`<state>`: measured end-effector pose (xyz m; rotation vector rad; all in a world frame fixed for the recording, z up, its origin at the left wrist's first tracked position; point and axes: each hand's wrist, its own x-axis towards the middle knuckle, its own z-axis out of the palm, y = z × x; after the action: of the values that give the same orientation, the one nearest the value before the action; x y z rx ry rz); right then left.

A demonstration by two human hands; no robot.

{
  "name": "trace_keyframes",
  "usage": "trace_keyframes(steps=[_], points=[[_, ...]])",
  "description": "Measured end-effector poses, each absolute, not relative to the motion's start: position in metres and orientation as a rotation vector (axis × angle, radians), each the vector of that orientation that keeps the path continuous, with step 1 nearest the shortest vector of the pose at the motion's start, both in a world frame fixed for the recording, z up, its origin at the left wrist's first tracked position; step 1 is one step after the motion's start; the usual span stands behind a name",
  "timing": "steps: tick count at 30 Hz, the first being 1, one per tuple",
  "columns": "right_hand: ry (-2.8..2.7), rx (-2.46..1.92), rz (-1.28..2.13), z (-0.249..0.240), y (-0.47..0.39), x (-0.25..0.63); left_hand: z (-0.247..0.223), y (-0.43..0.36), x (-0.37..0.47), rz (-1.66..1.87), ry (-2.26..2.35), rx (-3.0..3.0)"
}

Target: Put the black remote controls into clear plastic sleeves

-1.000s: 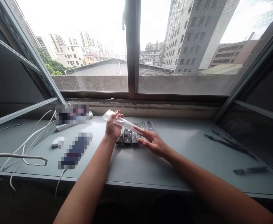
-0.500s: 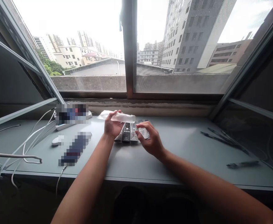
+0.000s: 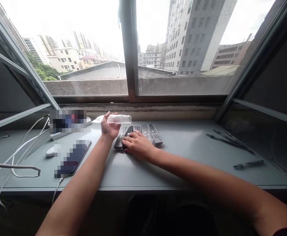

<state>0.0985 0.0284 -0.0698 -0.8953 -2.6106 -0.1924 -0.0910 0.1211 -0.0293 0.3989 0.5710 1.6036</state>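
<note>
In my left hand (image 3: 111, 128), raised above the back of the desk, is a translucent plastic sleeve (image 3: 120, 119) lying across the palm, its open end pointing right. My right hand (image 3: 140, 146) reaches down to the row of remotes, fingers closed around a black remote control (image 3: 129, 130) without a wrapper. Part of that remote is hidden under the fingers. On its left lies a remote in clear plastic (image 3: 119, 143). More wrapped remotes, among them one at the right end (image 3: 155, 134), lie beyond my right hand.
A phone (image 3: 81, 155) with a charging cable lies at the left, near a small white rounded object (image 3: 50, 151) and a power strip (image 3: 88, 122). White cables (image 3: 26, 166) loop over the left side. Dark cables (image 3: 231, 142) lie at the right. A window (image 3: 131, 65) stands behind the desk.
My right hand has moved down and left from the air onto the bare remote, which now lies tilted. My left hand still holds the sleeve. The view has shifted slightly right.
</note>
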Motion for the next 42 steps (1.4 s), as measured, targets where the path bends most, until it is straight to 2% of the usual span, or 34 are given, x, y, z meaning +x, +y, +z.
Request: trace_keyframes(steps=[6, 9, 14, 19, 23, 36, 42], points=[[-2.582, -0.562, -0.102, -0.048, 0.03, 0.121, -0.033, 0.123, -0.101, 1.632, 0.526, 0.373], [-2.354, -0.591, 0.192, -0.046, 0.036, 0.14, -0.036, 0.123, -0.101, 1.619, 0.532, 0.363], [-1.646, -0.676, 0.841, -0.056, 0.047, 0.163, -0.041, 0.121, -0.095, 1.582, 0.587, 0.362], [-1.311, -0.765, 1.051, -0.063, 0.059, 0.175, -0.038, 0.118, -0.092, 1.586, 0.586, 0.336], [-1.228, -0.866, 1.032, -0.069, 0.069, 0.181, -0.04, 0.12, -0.092, 1.574, 0.595, 0.343], [-1.477, -1.161, 0.481, -0.069, 0.07, 0.195, -0.042, 0.117, -0.09, 1.573, 0.674, 0.399], [-1.702, -1.33, 0.484, -0.07, 0.071, 0.196, -0.043, 0.119, -0.091, 1.577, 0.666, 0.405]])
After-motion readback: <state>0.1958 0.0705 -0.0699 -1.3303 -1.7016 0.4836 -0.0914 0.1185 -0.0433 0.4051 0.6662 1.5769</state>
